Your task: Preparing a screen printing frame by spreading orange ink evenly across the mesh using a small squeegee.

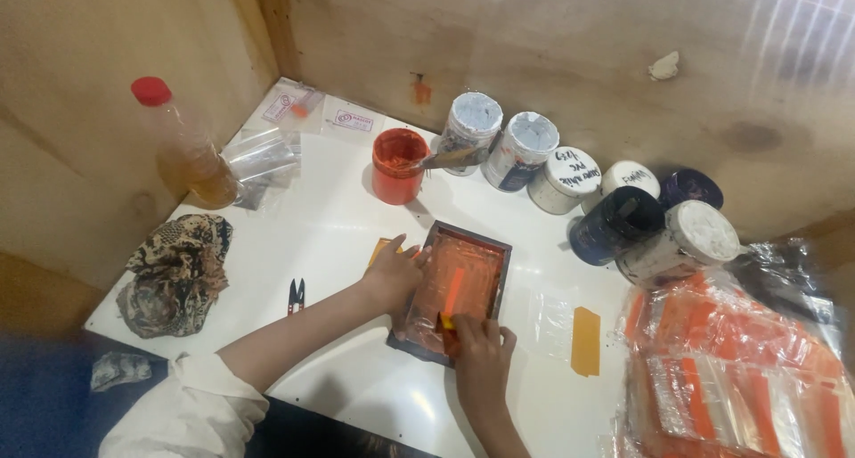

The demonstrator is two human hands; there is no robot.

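Observation:
A small dark-framed printing screen (499, 249), its mesh smeared with orange ink, lies on the white table (312, 235). My left hand (394, 271) presses flat on the frame's left edge. My right hand (479, 349) grips a small squeegee (452, 299) with a yellow-orange blade, set on the mesh near the frame's front edge. A yellow piece (378, 249) peeks out from under the frame beside my left hand.
An open orange ink pot (397, 166) with a stick stands behind the frame. Several lidded paint jars (570, 180) line the back wall. A red-capped bottle (185, 146), a patterned rag (174, 275), small snips (296, 296), a yellow strip (585, 340) and stacked clear orange-printed bags (730, 369) surround it.

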